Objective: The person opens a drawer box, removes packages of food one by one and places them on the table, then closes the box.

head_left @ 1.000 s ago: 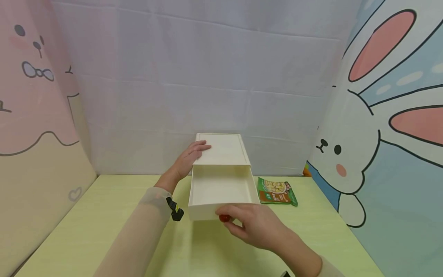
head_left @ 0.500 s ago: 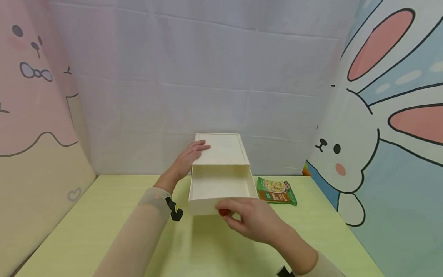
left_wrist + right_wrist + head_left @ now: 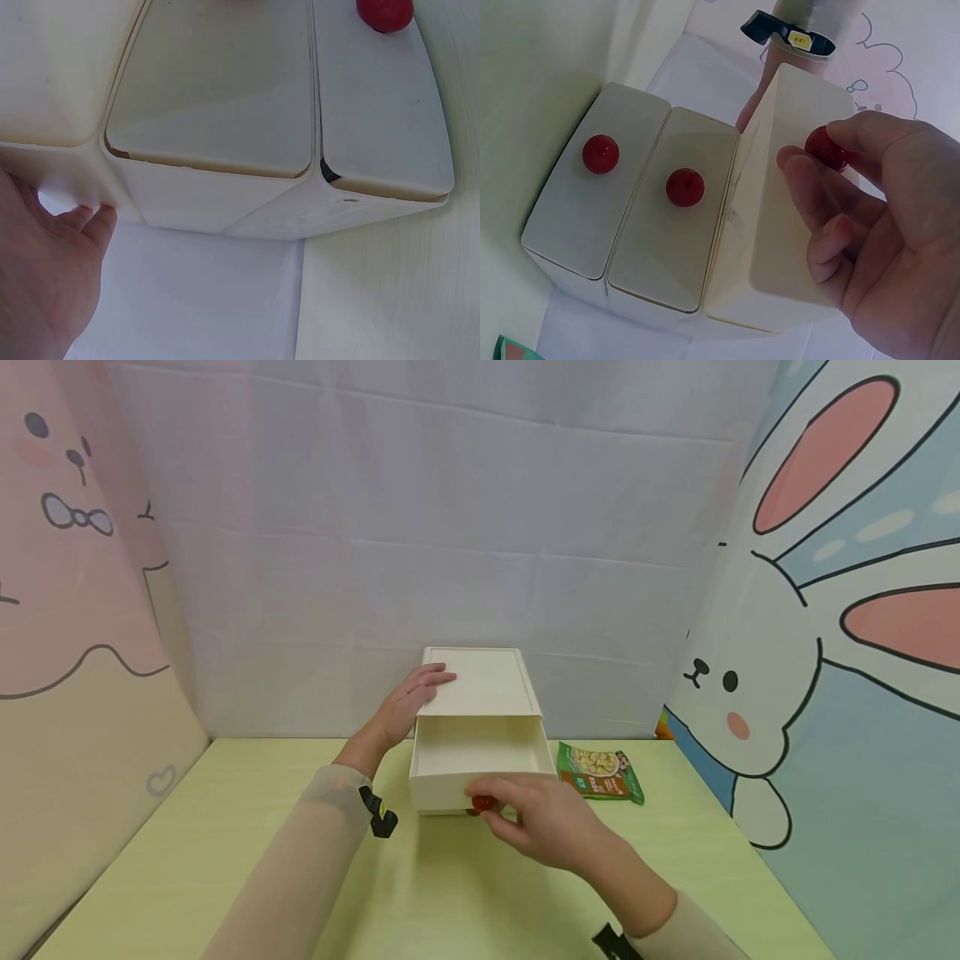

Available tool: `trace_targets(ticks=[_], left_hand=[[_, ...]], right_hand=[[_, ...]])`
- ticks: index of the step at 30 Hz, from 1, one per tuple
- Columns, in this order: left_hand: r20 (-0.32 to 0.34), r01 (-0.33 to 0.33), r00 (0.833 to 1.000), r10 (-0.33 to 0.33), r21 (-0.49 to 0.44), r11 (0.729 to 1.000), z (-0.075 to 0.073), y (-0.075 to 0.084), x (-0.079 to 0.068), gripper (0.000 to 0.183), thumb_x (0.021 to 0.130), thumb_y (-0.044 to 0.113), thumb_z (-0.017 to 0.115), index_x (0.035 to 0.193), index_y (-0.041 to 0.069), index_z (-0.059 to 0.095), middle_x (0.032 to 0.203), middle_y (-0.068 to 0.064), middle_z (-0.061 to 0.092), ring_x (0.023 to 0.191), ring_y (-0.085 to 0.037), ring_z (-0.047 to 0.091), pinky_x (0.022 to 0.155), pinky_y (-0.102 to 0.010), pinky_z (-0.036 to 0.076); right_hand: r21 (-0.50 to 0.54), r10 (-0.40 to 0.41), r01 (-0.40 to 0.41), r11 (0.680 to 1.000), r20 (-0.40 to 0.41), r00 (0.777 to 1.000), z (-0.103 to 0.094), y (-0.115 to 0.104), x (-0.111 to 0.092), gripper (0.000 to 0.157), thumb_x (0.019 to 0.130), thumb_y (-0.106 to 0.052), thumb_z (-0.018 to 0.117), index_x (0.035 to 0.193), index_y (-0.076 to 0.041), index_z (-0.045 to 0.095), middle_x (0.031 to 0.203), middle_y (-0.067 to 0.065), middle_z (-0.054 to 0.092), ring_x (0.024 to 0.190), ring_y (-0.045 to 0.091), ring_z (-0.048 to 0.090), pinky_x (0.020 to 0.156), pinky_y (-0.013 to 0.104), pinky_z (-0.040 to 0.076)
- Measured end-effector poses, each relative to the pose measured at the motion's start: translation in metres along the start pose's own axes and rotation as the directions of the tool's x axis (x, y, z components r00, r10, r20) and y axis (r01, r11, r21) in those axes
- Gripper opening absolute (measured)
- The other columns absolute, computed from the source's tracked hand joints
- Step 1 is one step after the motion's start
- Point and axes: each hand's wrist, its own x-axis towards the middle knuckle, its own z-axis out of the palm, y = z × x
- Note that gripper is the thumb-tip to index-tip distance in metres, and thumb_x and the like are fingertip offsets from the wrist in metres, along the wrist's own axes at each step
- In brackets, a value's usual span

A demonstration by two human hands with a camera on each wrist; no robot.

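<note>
A small white drawer cabinet (image 3: 491, 683) stands at the back of the table, its top drawer (image 3: 441, 793) pulled partway out and bare inside. My right hand (image 3: 555, 822) pinches the round red knob (image 3: 823, 148) on that drawer's front between thumb and fingertips. My left hand (image 3: 399, 717) rests on the cabinet's upper left edge, fingers laid over the top. Two lower drawers, each with a red knob, show in the right wrist view: the middle one (image 3: 660, 255) and the bottom one (image 3: 570, 217) are both pushed in.
A green and brown food packet (image 3: 600, 774) lies on the table (image 3: 225, 843) just right of the cabinet. A white cloth (image 3: 375, 527) hangs behind, with cartoon-printed cloths at both sides, a rabbit (image 3: 750, 685) on the right one.
My right hand has moved away from me with the knob, and the top drawer has slid some way back into the cabinet. A lower knob now peeks out beneath it. My left hand stays put.
</note>
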Motion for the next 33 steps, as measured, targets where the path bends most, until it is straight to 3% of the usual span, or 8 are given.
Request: trace_targets(ticks=[17,26,33], left_hand=[[0.000,0.004,1.000,-0.004,0.012,1.000,0.000,-0.001,0.000,0.054,0.117,0.024,0.031,0.160,0.004,0.055,0.181,-0.012,0.029,0.170,-0.040,0.017,0.134,-0.071,0.015],[-0.006,0.000,1.000,0.000,0.003,1.000,-0.001,0.000,-0.001,0.053,0.116,0.024,0.031,0.159,0.004,0.056,0.180,-0.012,0.030,0.170,-0.039,0.018,0.134,-0.070,0.017],[-0.004,0.004,1.000,-0.004,0.011,1.000,0.000,0.000,-0.001,0.054,0.116,0.024,0.031,0.159,0.004,0.056,0.181,-0.012,0.029,0.170,-0.039,0.017,0.134,-0.069,0.018]], right_hand=[[-0.051,0.027,-0.028,0.998,-0.032,0.999,0.008,0.009,0.003,0.037,0.099,-0.022,0.081,0.135,-0.022,0.072,0.120,-0.005,0.083,0.098,0.012,0.079,0.072,0.029,0.063],[-0.046,0.078,-0.078,0.996,-0.012,0.997,0.011,0.012,0.006,0.036,0.102,-0.022,0.078,0.137,-0.021,0.072,0.129,-0.002,0.081,0.112,0.018,0.080,0.081,0.036,0.066],[-0.039,0.122,-0.123,0.992,-0.008,0.992,0.014,0.016,0.010,0.037,0.103,-0.022,0.077,0.139,-0.020,0.072,0.133,0.000,0.080,0.110,0.019,0.080,0.072,0.032,0.064]])
